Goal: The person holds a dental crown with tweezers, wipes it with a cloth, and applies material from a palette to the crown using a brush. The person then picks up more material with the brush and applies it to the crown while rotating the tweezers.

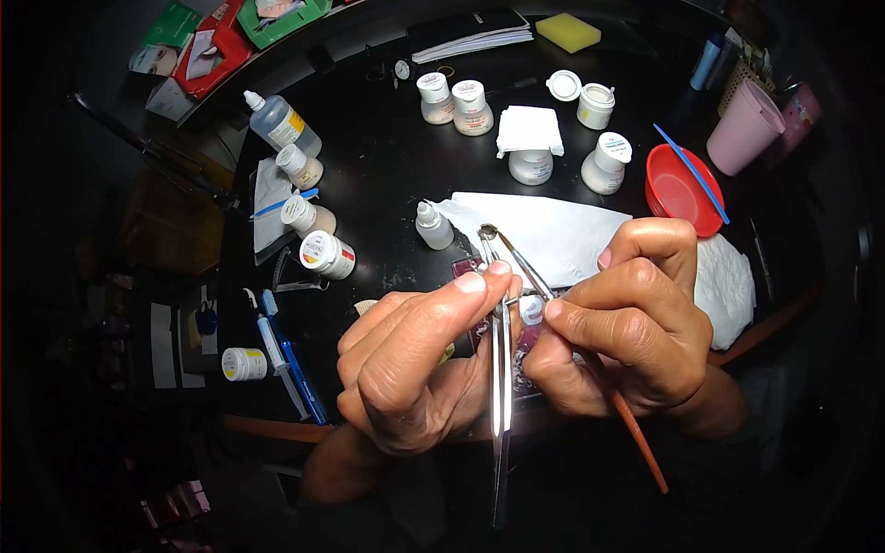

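Observation:
My left hand (429,364) is closed around silver tweezers (501,387), whose long arms point down toward me. At their upper tip sits a small dark, rounded, crown-like piece (488,231). My right hand (636,323) pinches a fine brush (619,405) with a reddish-brown wooden handle. The brush tip is right at the small piece. Behind them a white paper sheet (562,226) lies on the black table, with a small white dropper bottle (433,227) at its left edge. A purple patterned slab (466,269) is partly hidden under my hands.
Several powder jars stand around, including a jar (327,255) at left and a paper-topped jar (531,168) behind. A red bowl (659,189) with a blue stick (691,173), a pink cup (743,129) and crumpled tissue (724,290) are at right. Blue toothbrush (293,359) lies left; yellow sponge (569,32) lies far back.

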The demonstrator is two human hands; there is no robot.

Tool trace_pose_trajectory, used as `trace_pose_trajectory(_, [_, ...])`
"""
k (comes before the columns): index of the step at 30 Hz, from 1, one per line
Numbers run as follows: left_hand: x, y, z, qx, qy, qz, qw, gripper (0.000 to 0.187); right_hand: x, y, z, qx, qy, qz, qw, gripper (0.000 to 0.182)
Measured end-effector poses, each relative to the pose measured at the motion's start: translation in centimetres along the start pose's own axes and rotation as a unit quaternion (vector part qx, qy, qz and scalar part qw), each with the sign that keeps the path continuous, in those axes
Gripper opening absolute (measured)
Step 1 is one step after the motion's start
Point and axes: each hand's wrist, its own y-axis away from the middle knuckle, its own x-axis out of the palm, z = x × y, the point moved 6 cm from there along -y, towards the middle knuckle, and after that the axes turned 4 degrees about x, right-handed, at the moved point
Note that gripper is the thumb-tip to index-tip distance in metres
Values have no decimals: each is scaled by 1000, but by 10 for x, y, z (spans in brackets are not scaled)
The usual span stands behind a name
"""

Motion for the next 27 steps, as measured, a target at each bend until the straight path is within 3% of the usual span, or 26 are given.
trace_pose_trajectory(27, [0,0,-1,-7,-9,-5,1000,56,0,0,0,-1,0,5,1000,33])
